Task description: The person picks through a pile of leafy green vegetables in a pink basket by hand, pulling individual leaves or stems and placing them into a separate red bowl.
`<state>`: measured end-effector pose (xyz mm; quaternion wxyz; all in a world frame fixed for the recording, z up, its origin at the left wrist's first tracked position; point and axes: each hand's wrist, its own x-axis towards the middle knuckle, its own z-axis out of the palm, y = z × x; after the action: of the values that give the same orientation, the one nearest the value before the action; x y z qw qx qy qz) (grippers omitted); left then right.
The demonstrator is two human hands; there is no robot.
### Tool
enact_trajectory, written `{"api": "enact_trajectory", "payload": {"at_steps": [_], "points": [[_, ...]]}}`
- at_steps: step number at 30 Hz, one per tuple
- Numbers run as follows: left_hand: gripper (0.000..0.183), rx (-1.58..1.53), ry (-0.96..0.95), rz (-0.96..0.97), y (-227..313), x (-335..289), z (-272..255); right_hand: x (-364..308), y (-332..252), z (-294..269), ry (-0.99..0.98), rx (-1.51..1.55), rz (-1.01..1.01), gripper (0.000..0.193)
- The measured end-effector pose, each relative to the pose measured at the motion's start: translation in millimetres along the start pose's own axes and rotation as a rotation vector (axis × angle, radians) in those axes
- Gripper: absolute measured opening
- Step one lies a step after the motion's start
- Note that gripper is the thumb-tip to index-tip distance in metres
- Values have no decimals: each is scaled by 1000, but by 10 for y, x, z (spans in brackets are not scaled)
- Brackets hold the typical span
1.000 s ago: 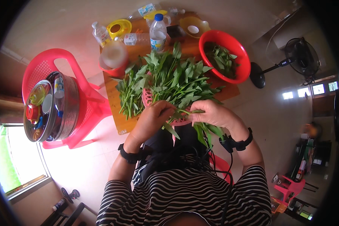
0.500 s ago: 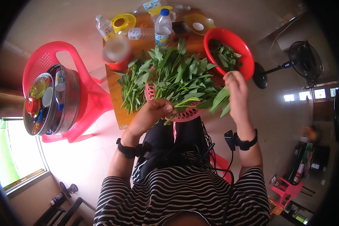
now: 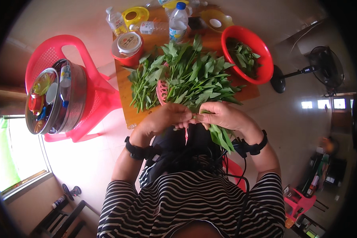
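Observation:
My left hand [image 3: 164, 118] and my right hand [image 3: 226, 116] meet above my lap, at the near edge of the table. Both are closed, fingertips pinching the stem of a water spinach sprig. Leaves of this sprig [image 3: 222, 137] hang below my right hand; the stem between the fingers is mostly hidden. Just beyond my hands lies a big heap of water spinach [image 3: 194, 75], its cut stems pointing left and toward me. A pink openwork basket [image 3: 161, 91] shows partly beneath the heap. Loose leaves [image 3: 246, 55] lie inside a red basin [image 3: 267, 55] at the right.
On the wooden table [image 3: 129, 113] are a blue-capped bottle [image 3: 178, 23], a lying clear bottle [image 3: 148, 27] and a small red bowl [image 3: 130, 60] with a lidded tub. A pink chair [image 3: 97, 95] at left carries metal pans [image 3: 78, 99]. A black fan [image 3: 325, 67] stands right.
My right hand has moved left and toward me, away from the red basin, with leaves in it. It now meets my left hand. The view has shifted slightly.

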<state>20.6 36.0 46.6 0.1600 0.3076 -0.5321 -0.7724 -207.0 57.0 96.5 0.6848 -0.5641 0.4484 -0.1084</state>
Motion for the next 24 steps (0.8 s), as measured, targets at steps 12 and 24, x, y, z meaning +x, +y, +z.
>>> {"api": "enact_trajectory", "payload": {"at_steps": [12,24], "points": [[24,-1032,-203,-77,-147,220,110,82,1,247,701,-938,-413,10],[21,-1397,-92,178,-220,139,-19,40,-108,-86,667,651,-139,19]]}}
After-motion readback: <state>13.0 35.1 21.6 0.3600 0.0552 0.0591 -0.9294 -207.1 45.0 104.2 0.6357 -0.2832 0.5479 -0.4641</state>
